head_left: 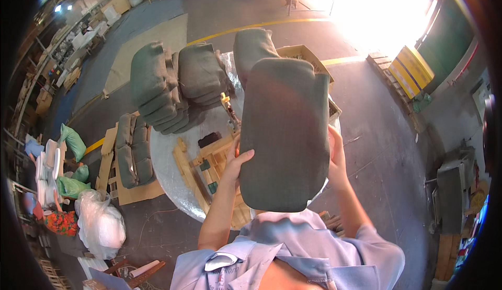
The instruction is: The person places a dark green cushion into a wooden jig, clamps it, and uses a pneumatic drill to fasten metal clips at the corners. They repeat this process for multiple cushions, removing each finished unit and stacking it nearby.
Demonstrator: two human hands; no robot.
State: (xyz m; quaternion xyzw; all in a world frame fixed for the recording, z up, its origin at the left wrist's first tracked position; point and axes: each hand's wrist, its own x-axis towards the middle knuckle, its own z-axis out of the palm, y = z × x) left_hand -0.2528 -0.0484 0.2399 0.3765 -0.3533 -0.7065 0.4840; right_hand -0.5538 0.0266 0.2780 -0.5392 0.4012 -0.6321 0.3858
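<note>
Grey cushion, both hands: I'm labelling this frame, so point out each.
grey cushion (285, 133): head view, middle of its face.
left hand (238, 162): head view, fingers on the cushion's left edge.
right hand (335, 151): head view, back of hand at the right edge.

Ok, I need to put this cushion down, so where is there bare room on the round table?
The clearest bare patch on the round table is its left part, bordered by the stacked cushions, the wooden frame pieces and the table's left rim. The middle is crowded with wood. The right side is hidden behind the grey cushion held between the left hand and right hand.
</note>
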